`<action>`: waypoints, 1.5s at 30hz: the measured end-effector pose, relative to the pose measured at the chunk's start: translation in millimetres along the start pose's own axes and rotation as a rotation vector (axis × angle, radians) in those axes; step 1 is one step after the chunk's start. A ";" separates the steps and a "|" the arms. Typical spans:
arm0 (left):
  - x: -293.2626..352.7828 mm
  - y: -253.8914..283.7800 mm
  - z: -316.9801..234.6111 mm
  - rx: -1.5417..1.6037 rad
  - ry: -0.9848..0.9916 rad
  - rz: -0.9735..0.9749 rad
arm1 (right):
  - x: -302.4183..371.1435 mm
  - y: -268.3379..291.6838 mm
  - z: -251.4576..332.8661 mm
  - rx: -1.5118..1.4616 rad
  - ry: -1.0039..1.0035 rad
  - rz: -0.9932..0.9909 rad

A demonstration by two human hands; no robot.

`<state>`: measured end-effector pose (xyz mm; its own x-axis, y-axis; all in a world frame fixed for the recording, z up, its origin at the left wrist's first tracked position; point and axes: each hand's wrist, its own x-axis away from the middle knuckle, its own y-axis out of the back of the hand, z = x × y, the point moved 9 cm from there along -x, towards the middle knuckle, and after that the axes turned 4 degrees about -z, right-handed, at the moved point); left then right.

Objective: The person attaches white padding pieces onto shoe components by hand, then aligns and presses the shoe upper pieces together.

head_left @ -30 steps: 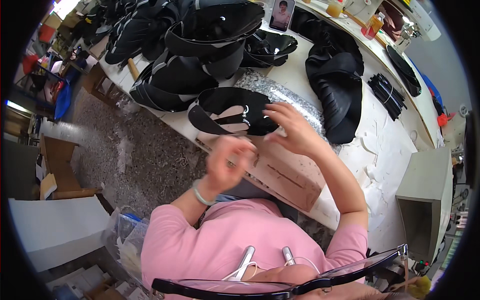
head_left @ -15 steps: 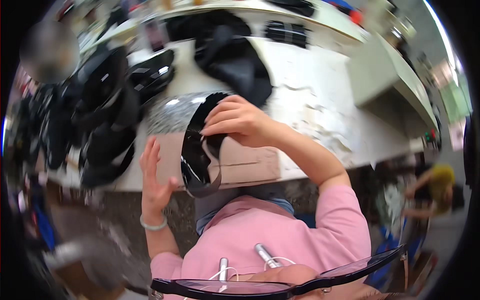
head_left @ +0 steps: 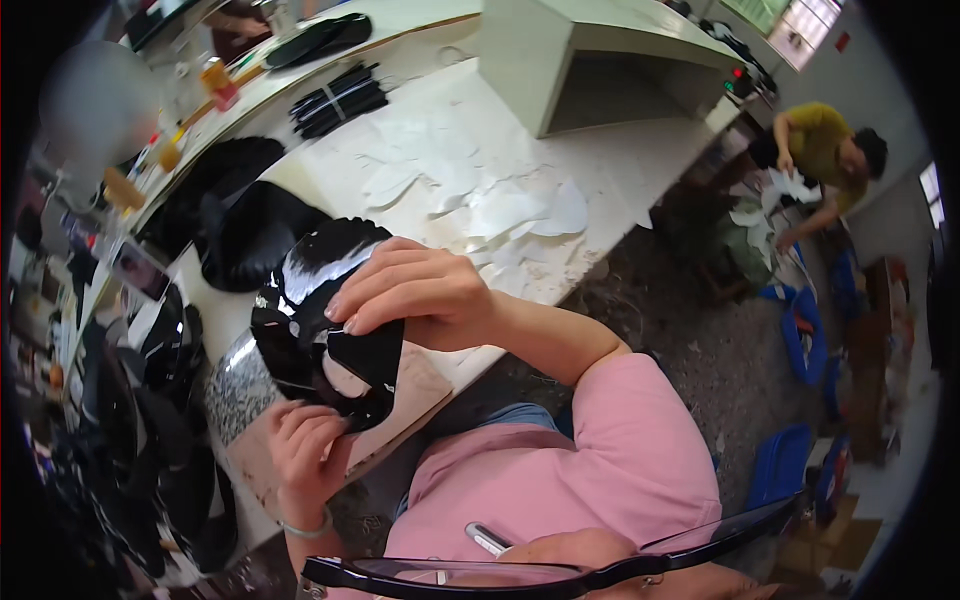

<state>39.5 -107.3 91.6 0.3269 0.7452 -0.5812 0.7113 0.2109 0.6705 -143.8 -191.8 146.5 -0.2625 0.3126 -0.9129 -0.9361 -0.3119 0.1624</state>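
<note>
Clasping a black piece (head_left: 290,362), right hand (head_left: 425,297) — left hand (head_left: 306,452) at its edge, grip unclear — open box (head_left: 523,65), dark inside.

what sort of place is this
Likely a workshop or small factory, though the exact trade is unclear: a glossy black piece is in the right hand, white scraps litter the worktable, and another person in a yellow top works nearby.

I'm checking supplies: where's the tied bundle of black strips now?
In the head view, it (the bundle) lies upper left on the white table, left of the pale box.
</note>
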 end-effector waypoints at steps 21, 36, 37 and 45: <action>147.2 88.3 158.9 1.671 0.545 -1.153 | 244.4 412.4 -53.5 1.709 -1.429 -0.167; 209.7 35.8 51.6 -0.239 0.853 -1.093 | 146.9 63.3 -79.7 -0.419 -1.201 -0.158; 191.6 47.3 28.8 -0.499 0.802 -1.064 | 153.5 35.8 -69.9 -0.492 -1.252 -0.108; 64.4 -79.8 32.8 0.893 0.841 -0.474 | 166.2 -50.7 -5.1 -0.374 -1.086 0.392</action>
<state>24.1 -96.9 -14.5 -0.3205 0.9472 0.0058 0.9190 0.3125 -0.2403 -138.8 -128.6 -15.4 -0.7402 0.6723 -0.0075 -0.6709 -0.7377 0.0757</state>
